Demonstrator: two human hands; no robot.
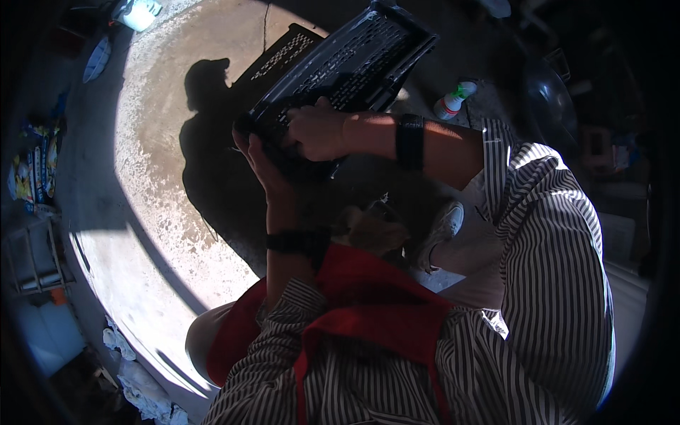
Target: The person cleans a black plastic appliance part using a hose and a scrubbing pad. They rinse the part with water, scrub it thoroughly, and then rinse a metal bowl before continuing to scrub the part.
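A dark plastic crate (340,58) with slotted sides is held up, tilted, before me. My left hand (260,156) grips its near left corner, the thumb along the edge and the fingers partly hidden beneath. Over the crate's near end reaches my right hand (316,130), its fingers bent against the slotted panel. Deep shadow hides whether the right fingertips hold something small there. Below the hands, on the shaded floor, lies a crumpled tan thing (377,228) that I cannot make out.
A spray bottle (450,103) with a green head stands right of the crate. A white container (139,15) and a pale bowl (98,59) sit at far left. Along the left edge are a metal rack (37,257), a translucent plastic container (48,332) and crumpled white material (141,388).
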